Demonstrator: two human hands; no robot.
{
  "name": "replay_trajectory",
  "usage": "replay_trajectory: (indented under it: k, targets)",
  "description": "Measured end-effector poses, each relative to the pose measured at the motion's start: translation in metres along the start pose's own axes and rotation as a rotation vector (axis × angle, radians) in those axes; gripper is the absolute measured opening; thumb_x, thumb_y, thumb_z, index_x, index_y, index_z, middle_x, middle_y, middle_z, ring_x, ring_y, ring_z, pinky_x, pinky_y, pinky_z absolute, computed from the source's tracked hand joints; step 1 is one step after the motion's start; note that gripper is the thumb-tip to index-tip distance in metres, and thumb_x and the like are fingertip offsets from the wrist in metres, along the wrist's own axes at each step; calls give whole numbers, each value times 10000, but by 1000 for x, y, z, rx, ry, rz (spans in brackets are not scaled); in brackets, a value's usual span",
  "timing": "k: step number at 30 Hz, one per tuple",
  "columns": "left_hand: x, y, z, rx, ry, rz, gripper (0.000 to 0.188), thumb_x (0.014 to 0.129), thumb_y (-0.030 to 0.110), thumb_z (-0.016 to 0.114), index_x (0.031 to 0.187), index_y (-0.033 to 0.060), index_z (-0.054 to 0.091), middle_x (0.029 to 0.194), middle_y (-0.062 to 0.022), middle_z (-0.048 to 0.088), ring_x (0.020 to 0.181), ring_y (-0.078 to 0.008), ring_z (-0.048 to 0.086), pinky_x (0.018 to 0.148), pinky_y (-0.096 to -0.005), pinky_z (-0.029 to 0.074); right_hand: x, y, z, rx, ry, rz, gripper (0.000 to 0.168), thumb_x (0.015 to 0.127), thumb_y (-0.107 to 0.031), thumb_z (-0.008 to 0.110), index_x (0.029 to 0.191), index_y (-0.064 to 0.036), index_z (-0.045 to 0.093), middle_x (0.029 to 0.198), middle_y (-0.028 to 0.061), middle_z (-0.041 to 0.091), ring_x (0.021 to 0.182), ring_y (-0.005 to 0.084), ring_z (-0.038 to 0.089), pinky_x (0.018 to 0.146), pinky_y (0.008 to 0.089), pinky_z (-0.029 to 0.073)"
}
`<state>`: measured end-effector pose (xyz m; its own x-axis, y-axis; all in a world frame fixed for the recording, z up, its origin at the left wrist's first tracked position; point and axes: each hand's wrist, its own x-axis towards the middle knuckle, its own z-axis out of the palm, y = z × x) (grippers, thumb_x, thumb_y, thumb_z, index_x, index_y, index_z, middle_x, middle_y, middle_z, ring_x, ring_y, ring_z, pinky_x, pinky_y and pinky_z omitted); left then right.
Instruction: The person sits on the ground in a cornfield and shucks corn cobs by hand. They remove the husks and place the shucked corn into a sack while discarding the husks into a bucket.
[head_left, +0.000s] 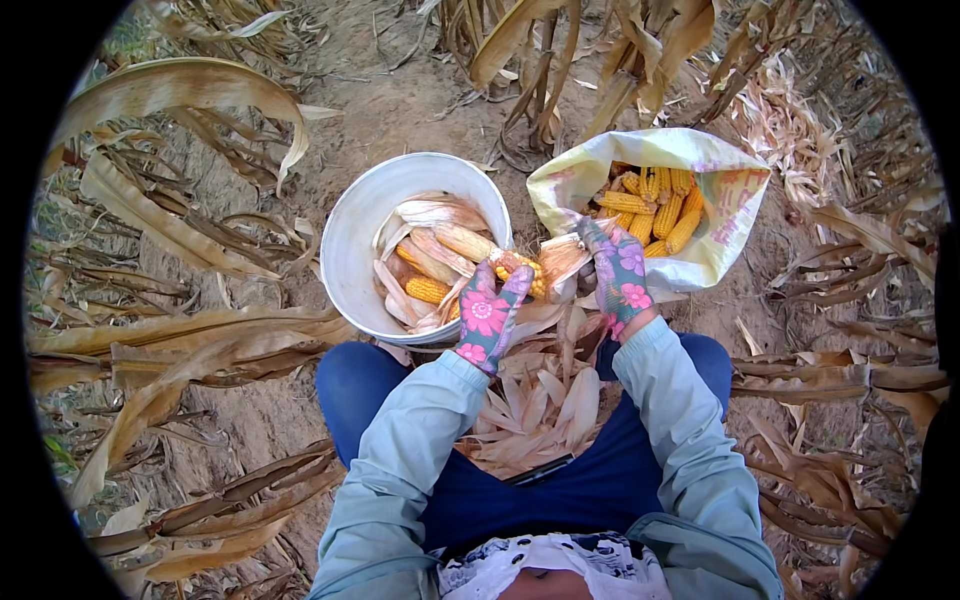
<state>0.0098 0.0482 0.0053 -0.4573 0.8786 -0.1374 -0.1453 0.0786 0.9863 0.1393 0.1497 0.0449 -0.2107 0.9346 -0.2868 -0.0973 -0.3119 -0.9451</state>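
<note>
My left hand, in a flowered glove, grips an ear of corn with its yellow kernels bare at one end. Dry husk at the ear's other end is held by my right hand, gloved alike. Close to my left hand stands a white plastic bucket with several ears in it, some partly husked. Beyond my right hand, an open woven plastic sack holds several husked yellow ears.
A heap of pale husks lies between my legs, with a dark slim object at its near edge. Dry corn stalks and leaves lie at both sides on bare soil. More husks are piled beyond the sack.
</note>
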Motion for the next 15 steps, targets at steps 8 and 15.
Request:
replay_trajectory:
  k: [8,15]
  targets:
    - [9,43,-33,-528,148,-48,377,875,239,561,1133,-14,453,1000,-119,572,826,-188,613,672,-295,543,28,-5,-42,-274,293,-51,234,821,-313,613,749,-96,563,537,-5,498,364,65,406,336,196,300]
    - [1,28,-32,24,187,-8,425,828,268,626,1075,-56,501,914,-121,610,797,-166,597,670,-279,492,23,-1,-29,-917,201,-664,306,731,-229,638,975,-49,591,976,131,604,935,301,567,817,370,448]
